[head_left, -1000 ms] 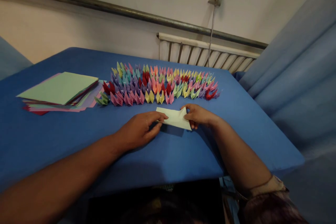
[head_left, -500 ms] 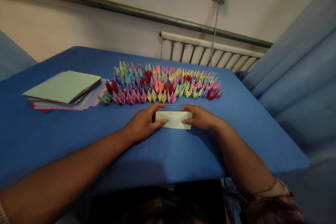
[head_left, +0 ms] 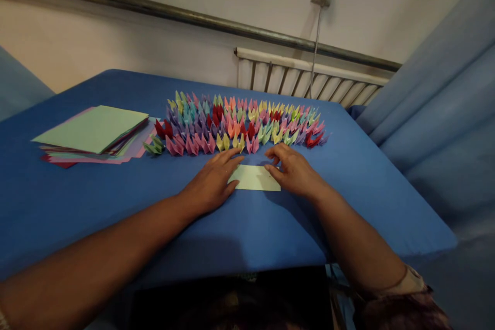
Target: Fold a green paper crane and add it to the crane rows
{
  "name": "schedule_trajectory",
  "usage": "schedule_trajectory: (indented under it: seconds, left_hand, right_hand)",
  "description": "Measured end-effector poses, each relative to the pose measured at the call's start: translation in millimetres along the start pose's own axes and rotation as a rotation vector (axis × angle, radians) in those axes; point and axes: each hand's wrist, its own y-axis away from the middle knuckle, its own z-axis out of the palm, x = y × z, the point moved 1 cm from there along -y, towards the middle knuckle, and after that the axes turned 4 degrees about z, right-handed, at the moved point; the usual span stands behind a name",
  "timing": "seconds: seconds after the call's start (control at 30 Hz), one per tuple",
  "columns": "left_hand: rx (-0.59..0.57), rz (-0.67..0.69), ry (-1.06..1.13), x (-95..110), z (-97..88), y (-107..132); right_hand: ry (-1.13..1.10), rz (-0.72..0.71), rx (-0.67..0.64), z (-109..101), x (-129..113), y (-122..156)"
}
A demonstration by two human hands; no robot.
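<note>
Since it's just a pale green paper strip [head_left: 254, 179], the thing should weigh next to nothing and bend without a fight, though it'd probably hold a crease pretty well. It lies flat on the blue tabletop [head_left: 266, 232], between the person's hands and in front of the folded paper shapes [head_left: 234, 128]. The left hand [head_left: 212, 178] is spread over the left end, not pinching it. The right hand [head_left: 296, 172] is loosely curved at the other end, thumb and fingers apart (can't tell if that thumb actually touches the paper).

Best hold is imo the two short ends, light fingertips, palms off the middle. Paper like this likely slides easily on a smooth cover, so one hand pinning it would help; squeeze too hard and it may wrinkle, tug and it could tear.

Container-wise, none that anyone could point to: the coloured paper stack [head_left: 93, 129] sits right on the tabletop over to the left, edges all uneven, and the folded shapes stand there too, in packed rows.
</note>
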Motion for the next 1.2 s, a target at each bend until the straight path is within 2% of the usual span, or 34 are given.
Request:
schedule_trajectory:
  seconds: [0.07, 0.13, 0.2, 0.27, 0.37, 0.53, 0.6, 0.67, 0.73, 0.8, 0.87, 1.03, 1.2]
  left_hand:
    - [-0.062, 0.075, 0.009, 7, 2.6, 2]
    - [-0.185, 0.129, 0.038, 15, 5.8, 5]
    - [-0.307, 0.160, 0.037, 22, 8.8, 9]
    - [-0.386, 0.169, 0.004, 26, 10.6, 13]
    - [-0.431, 0.140, -0.075, 24, 10.9, 18]
    - [-0.379, 0.004, -0.190, 9, 8.4, 22]
    - [-0.344, -0.047, -0.222, 7, 8.1, 21]
    - [-0.321, -0.031, -0.230, 11, 8.7, 19]
    - [-0.344, 0.073, -0.191, 19, 10.1, 17]
    - [-0.426, 0.198, -0.113, 29, 11.4, 17]
    - [-0.485, 0.256, -0.053, 34, 10.8, 19]
    - [-0.497, 0.152, -0.049, 24, 0.7, 27]
    - [-0.423, 0.090, -0.078, 15, -4.2, 26]
  right_hand:
    - [-0.300, 0.032, -0.193, 12, -3, 1]
    - [-0.509, 0.109, -0.416, 26, -3, 0]
    - [-0.610, 0.240, -0.508, 35, 0, -3]
    - [-0.666, 0.355, -0.523, 38, 4, -6]
    - [-0.691, 0.486, -0.536, 32, 9, -9]
    - [-0.655, 0.598, -0.599, 14, 18, -10]
    - [-0.638, 0.613, -0.615, 11, 21, -10]
    - [-0.632, 0.613, -0.620, 9, 22, -10]
    - [-0.637, 0.594, -0.627, 10, 22, -10]
    - [-0.649, 0.567, -0.640, 11, 22, -10]
    - [-0.661, 0.545, -0.651, 11, 22, -10]
    - [-0.642, 0.569, -0.649, 7, 27, -9]
    - [-0.605, 0.538, -0.621, 6, 24, -7]
